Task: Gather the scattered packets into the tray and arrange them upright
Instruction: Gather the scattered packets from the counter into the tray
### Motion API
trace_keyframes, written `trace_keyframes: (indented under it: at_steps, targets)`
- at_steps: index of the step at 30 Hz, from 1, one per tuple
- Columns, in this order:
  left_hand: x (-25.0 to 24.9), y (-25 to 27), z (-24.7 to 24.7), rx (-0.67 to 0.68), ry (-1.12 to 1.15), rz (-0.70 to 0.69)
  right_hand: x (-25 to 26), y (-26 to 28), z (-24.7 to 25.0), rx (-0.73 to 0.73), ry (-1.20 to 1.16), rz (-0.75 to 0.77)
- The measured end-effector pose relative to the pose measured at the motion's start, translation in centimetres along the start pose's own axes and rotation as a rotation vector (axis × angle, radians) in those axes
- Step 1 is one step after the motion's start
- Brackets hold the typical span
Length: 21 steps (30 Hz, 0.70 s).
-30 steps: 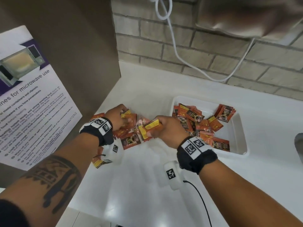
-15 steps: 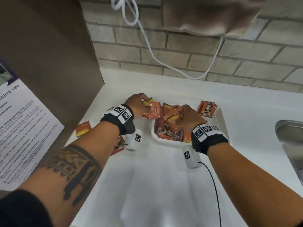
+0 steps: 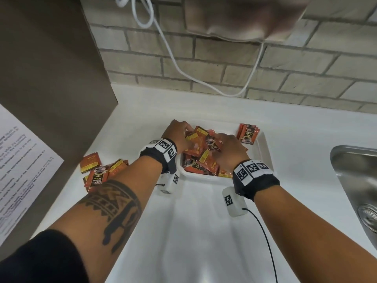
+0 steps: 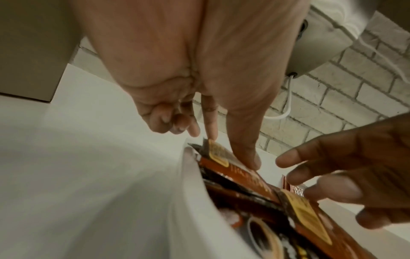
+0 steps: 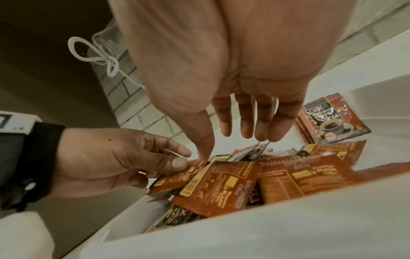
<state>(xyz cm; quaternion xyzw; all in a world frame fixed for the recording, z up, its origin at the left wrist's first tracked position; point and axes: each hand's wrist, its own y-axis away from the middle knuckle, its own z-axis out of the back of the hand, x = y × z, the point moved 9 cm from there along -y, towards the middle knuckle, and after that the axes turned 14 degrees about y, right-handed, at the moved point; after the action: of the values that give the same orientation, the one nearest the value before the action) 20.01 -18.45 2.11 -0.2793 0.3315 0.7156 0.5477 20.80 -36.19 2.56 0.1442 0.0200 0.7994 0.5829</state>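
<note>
White countertop (image 3: 204,231) runs under a brick wall (image 3: 224,64); steel sink (image 3: 355,180) at right edge; brown cabinet side (image 3: 51,58) at left with a printed microwave notice (image 3: 22,172) on it; white cable (image 3: 173,56) loops down the wall from a blurred beige appliance (image 3: 240,15). White tray (image 3: 265,152) sits mid-counter, between cabinet and sink; loose heap of orange coffee packets (image 3: 204,160) fills its left and middle, lying flat and overlapping; small stack of packets (image 3: 247,133) leans upright in the tray's far right corner; scattered packets (image 3: 100,170) lie on the counter left of the tray, partly hidden by the left forearm. Left hand (image 3: 176,133) over the tray's far left corner; thumb and forefinger pinch a packet edge (image 5: 177,175), other fingers curled. Right hand (image 3: 228,150) over the heap middle; fingers (image 5: 244,121) straight and slightly spread, tips pointing down at the packets, gripping nothing; whether tips touch the heap unclear. Both wrists wear black bands with printed marker tags (image 3: 251,170).
</note>
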Motion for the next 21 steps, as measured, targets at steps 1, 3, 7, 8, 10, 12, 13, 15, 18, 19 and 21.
trace_keyframes:
  at_steps: [1,3,7,8,10,12,13,15,18,19,21]
  targets:
    - [0.2,0.1,0.0,-0.006,0.007,0.004,0.3,0.0,-0.1,0.002,0.005,0.009]
    - [0.1,0.2,-0.3,-0.016,0.027,0.0,0.3,0.1,-0.3,0.003,0.035,0.015]
    - [0.8,0.5,0.9,-0.096,0.08,-0.003,0.5,0.0,0.0,-0.033,0.004,0.01]
    - [1.2,0.7,1.4,-0.11,0.092,0.008,0.6,0.0,0.2,-0.048,-0.012,0.008]
    - [2.6,1.1,2.8,-0.143,0.12,0.034,1.3,0.1,0.7,-0.103,-0.024,0.03]
    - [4.4,1.8,4.4,-0.172,0.125,0.063,3.0,0.3,1.4,-0.169,-0.05,0.083]
    - [5.5,2.2,5.2,-0.185,0.109,0.081,4.2,0.4,1.6,-0.188,-0.069,0.119]
    - [7.9,3.1,7.1,-0.213,0.053,0.125,7.2,0.5,1.6,-0.195,-0.087,0.207]
    - [12.0,4.7,10.5,-0.253,-0.07,0.233,13.1,1.5,0.9,-0.177,-0.11,0.43]
    - [13.5,5.5,11.9,-0.264,-0.133,0.285,15.1,1.8,0.3,-0.143,-0.112,0.501]
    - [16.3,7.3,14.3,-0.269,-0.282,0.401,18.6,2.2,-1.6,-0.04,-0.079,0.586]
